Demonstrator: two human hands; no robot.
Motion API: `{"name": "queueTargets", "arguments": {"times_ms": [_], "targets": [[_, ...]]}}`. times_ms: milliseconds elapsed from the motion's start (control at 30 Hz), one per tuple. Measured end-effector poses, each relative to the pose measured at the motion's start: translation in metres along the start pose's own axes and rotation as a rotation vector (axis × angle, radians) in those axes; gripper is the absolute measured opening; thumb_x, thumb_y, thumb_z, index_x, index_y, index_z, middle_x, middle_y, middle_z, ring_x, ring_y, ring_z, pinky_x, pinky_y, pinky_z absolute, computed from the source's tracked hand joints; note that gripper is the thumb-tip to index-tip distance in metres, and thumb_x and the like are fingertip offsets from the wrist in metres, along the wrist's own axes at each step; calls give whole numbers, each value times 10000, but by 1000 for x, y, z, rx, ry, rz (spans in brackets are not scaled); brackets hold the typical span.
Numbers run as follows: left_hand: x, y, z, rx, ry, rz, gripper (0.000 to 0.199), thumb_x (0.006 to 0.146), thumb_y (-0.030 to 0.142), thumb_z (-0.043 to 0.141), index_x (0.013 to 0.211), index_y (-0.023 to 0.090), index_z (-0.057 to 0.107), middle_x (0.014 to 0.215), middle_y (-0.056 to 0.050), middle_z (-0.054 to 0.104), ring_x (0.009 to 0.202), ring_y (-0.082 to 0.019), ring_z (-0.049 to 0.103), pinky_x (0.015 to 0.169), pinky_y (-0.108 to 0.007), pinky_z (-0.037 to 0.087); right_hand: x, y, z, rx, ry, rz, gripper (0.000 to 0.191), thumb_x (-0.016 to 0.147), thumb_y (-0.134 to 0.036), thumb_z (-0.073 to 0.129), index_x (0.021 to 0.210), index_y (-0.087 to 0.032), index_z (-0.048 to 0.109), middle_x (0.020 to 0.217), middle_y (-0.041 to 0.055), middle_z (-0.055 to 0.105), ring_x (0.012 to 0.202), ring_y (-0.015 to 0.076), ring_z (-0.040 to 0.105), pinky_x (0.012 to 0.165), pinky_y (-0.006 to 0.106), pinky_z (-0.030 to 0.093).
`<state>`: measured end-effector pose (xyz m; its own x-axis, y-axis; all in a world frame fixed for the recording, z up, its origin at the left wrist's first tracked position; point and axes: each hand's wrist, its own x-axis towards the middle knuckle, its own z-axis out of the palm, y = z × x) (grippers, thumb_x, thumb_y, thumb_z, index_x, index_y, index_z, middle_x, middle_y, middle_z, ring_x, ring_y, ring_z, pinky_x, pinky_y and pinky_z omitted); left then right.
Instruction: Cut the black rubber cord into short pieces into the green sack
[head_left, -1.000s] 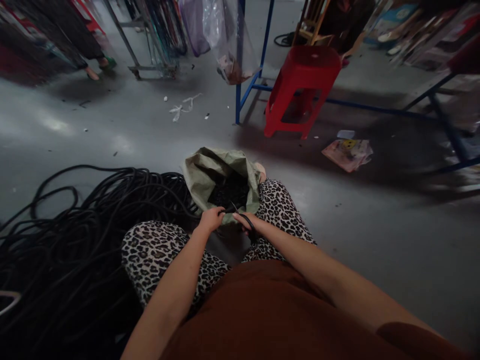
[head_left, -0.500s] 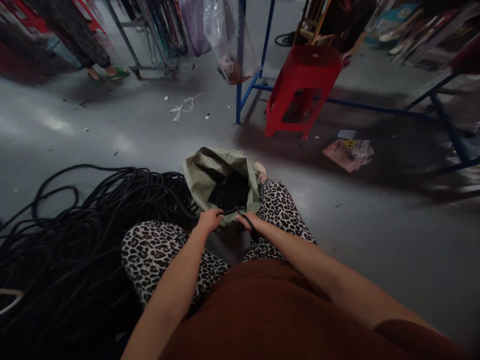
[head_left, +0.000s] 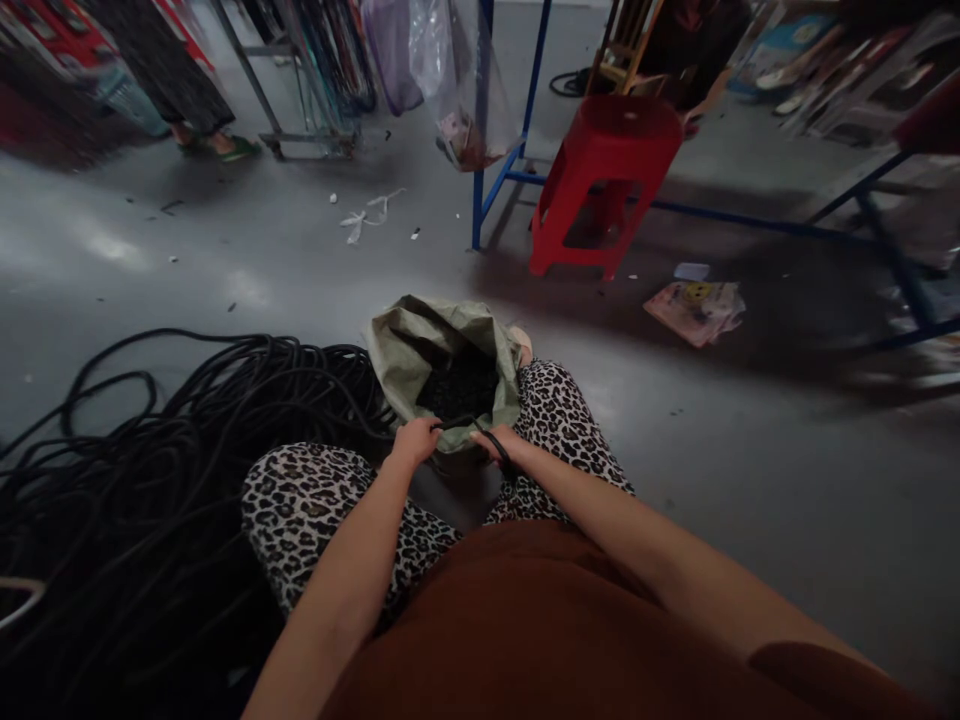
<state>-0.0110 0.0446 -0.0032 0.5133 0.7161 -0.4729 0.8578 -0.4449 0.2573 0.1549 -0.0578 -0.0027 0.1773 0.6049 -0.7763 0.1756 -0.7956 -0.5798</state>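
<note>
Between my knees stands an open green sack (head_left: 397, 365) with small black pieces (head_left: 459, 388) inside. My left hand (head_left: 417, 440) is closed on a black cord (head_left: 447, 426) at the sack's near rim. Just right of it, my right hand (head_left: 496, 443) is closed around black-handled scissors (head_left: 501, 450), whose blades point up and left over the rim, close to the cord. To the left, a large tangle of black cord (head_left: 217, 400) lies on the floor and runs up to the sack.
A red stool (head_left: 611, 180) stands beyond the sack, near a blue metal frame (head_left: 478, 205) with a plastic bag hanging on it. Printed plastic packets (head_left: 697, 308) lie on the floor at right. A person's feet (head_left: 232, 148) in green sandals are at upper left.
My left hand has shifted slightly left, and more of the cord shows between it and the scissors. My right hand has hardly moved.
</note>
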Motion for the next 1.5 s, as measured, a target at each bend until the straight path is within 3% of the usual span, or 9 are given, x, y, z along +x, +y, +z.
{"name": "queueTargets", "arguments": {"times_ms": [267,700,1233,1500], "targets": [[3,0,-2,-74,116,-22,352,838,339,436,1153,268,578,1159,-18,618,1053,-190,561,896,-296,414,-11,-7,-1,-3,-81,26,515,826,-601,438,1016,-149,596,439,-24,478,352,111,475,382,198,398],[2,12,2,-121,101,80,348,838,314,457,1147,223,589,1164,-33,615,1084,-172,541,935,-269,393,-13,-9,-1,24,-138,17,561,834,-607,420,1074,-123,568,444,-16,491,360,113,486,364,174,360],[4,10,6,-110,40,111,363,828,319,460,1147,209,596,1141,-54,628,1050,-186,562,898,-273,412,-1,-1,4,23,-115,5,555,842,-603,405,1025,-107,575,441,-12,501,333,109,479,352,170,355],[5,11,8,-122,19,105,356,828,322,457,1140,219,596,1121,-50,636,1037,-182,567,889,-272,416,-2,0,5,-2,-83,-17,448,876,-528,394,829,-122,577,398,-22,454,292,112,450,324,191,366]]}}
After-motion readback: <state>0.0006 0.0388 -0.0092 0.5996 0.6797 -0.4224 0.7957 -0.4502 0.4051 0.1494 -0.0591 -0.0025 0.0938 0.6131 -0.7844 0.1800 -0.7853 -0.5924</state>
